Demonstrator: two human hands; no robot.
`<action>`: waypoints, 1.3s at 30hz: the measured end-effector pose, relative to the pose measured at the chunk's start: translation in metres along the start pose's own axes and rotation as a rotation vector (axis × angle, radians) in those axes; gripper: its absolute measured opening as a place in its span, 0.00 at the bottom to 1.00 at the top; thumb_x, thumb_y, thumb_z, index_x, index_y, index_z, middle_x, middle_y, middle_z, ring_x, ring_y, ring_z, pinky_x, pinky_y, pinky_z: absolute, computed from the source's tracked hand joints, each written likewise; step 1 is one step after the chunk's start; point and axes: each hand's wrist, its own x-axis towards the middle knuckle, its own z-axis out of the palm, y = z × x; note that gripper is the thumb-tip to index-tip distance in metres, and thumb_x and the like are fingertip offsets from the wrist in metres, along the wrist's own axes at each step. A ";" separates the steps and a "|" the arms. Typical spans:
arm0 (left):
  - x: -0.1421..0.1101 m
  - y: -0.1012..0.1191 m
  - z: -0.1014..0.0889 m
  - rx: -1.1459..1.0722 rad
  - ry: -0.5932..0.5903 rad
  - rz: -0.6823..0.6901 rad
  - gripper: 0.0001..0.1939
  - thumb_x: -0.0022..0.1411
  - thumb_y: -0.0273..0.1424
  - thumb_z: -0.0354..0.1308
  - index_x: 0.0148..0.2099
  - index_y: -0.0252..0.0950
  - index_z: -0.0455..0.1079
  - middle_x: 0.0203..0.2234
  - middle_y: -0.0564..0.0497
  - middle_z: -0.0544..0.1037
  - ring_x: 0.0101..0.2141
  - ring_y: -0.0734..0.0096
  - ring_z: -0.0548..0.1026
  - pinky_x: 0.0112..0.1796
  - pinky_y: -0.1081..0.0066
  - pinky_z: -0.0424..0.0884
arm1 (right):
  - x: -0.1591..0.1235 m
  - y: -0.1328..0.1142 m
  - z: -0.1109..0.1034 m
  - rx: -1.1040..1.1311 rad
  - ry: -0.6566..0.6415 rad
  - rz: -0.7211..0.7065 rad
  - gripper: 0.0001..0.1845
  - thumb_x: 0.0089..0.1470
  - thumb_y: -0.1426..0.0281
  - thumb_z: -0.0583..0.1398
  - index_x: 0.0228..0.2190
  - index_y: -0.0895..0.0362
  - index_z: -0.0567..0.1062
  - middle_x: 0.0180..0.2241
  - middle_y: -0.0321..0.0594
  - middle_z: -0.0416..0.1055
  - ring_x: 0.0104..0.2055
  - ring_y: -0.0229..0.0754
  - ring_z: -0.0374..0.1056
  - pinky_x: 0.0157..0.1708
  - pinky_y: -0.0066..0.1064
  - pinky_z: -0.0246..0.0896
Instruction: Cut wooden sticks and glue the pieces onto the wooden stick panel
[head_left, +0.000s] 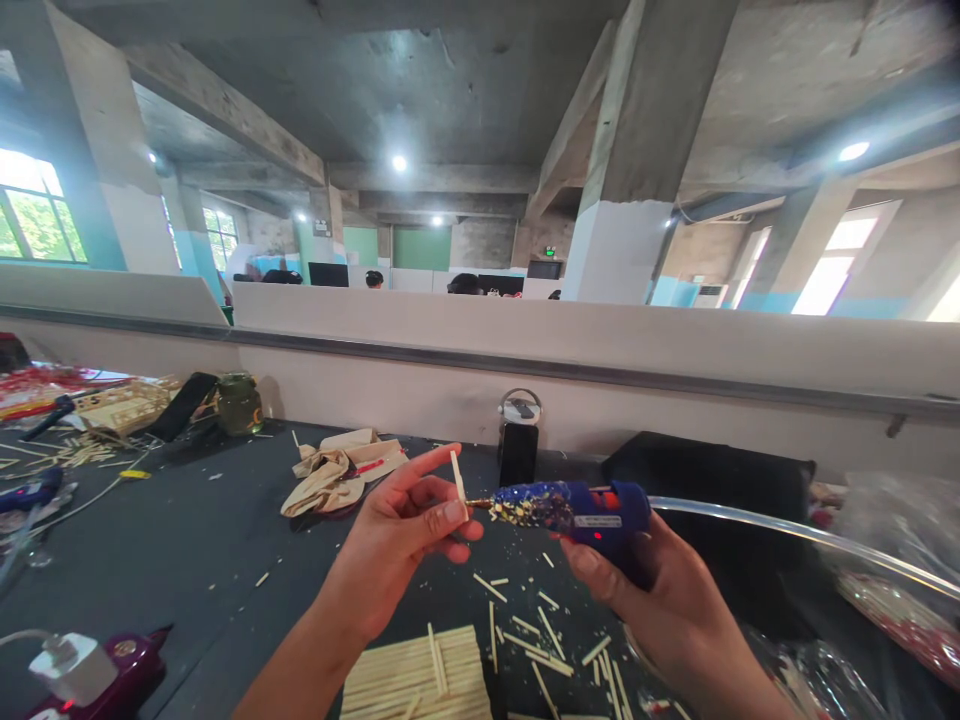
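My right hand (pixel 637 575) grips a blue hot glue gun (pixel 574 508) by its handle, with a clear glue stick (pixel 757 525) running out of its back to the right. Dried glue and wood crumbs coat the gun's front part, and a small red light glows on its side. Between thumb and fingers my left hand (pixel 412 520) pinches a short pale wooden stick (pixel 458 475), tilted upright. The gun's nozzle (pixel 480 503) points left at the stick's lower end; whether they touch I cannot tell. Below the hands lies a flat panel of wooden sticks (pixel 405 675), partly cut off by the frame.
Loose cut sticks (pixel 551 632) litter the dark table. Behind stand a dark bottle (pixel 519 440) and a crumpled beige cloth (pixel 341 470). A glass jar (pixel 238 403) is at left, a purple power strip (pixel 124 660) at lower left. Plastic bags (pixel 900 580) lie on the right.
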 end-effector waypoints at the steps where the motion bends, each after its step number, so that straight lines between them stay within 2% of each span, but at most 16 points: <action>1: 0.000 0.000 0.000 -0.001 0.000 -0.001 0.24 0.50 0.27 0.69 0.50 0.44 0.73 0.28 0.56 0.74 0.28 0.70 0.79 0.23 0.77 0.73 | 0.000 0.000 0.000 -0.001 -0.005 0.005 0.23 0.45 0.54 0.65 0.38 0.56 0.75 0.37 0.47 0.80 0.38 0.52 0.76 0.39 0.40 0.70; 7: 0.001 0.000 0.000 0.001 -0.002 0.004 0.24 0.50 0.27 0.69 0.50 0.44 0.73 0.28 0.56 0.73 0.28 0.69 0.79 0.23 0.77 0.73 | 0.000 -0.001 0.000 0.036 -0.014 0.016 0.23 0.45 0.54 0.65 0.38 0.57 0.74 0.36 0.47 0.80 0.37 0.51 0.76 0.38 0.39 0.70; 17: 0.000 0.001 0.000 0.018 -0.002 -0.002 0.25 0.51 0.27 0.69 0.52 0.44 0.71 0.27 0.56 0.74 0.28 0.70 0.78 0.22 0.77 0.73 | 0.000 -0.004 -0.004 -0.043 -0.064 -0.007 0.22 0.47 0.54 0.63 0.38 0.56 0.74 0.36 0.47 0.79 0.38 0.51 0.75 0.40 0.40 0.68; 27: 0.000 0.001 -0.001 0.015 -0.016 0.022 0.23 0.52 0.27 0.68 0.51 0.43 0.72 0.26 0.56 0.73 0.28 0.72 0.78 0.23 0.78 0.71 | -0.001 -0.001 -0.002 0.015 -0.038 -0.003 0.23 0.45 0.53 0.64 0.38 0.56 0.74 0.36 0.47 0.79 0.38 0.52 0.74 0.40 0.41 0.68; 33: 0.000 0.002 0.000 0.010 -0.002 0.017 0.23 0.51 0.27 0.68 0.51 0.43 0.72 0.26 0.56 0.73 0.27 0.72 0.77 0.23 0.77 0.71 | 0.000 0.000 -0.004 -0.052 -0.051 -0.013 0.22 0.46 0.54 0.63 0.38 0.56 0.73 0.37 0.46 0.79 0.39 0.52 0.74 0.42 0.42 0.67; 37: 0.000 0.001 0.001 0.032 0.027 0.049 0.23 0.51 0.28 0.68 0.50 0.42 0.73 0.25 0.55 0.74 0.28 0.71 0.76 0.25 0.76 0.72 | 0.000 -0.001 -0.005 -0.052 -0.078 -0.026 0.22 0.47 0.54 0.63 0.39 0.57 0.74 0.37 0.46 0.79 0.39 0.51 0.74 0.41 0.41 0.67; 39: 0.001 0.001 0.001 0.027 0.045 0.079 0.21 0.51 0.27 0.68 0.49 0.40 0.74 0.25 0.55 0.74 0.27 0.73 0.75 0.26 0.76 0.72 | 0.001 -0.003 -0.007 -0.029 -0.130 -0.013 0.22 0.46 0.54 0.64 0.38 0.57 0.74 0.35 0.45 0.79 0.38 0.50 0.74 0.39 0.39 0.68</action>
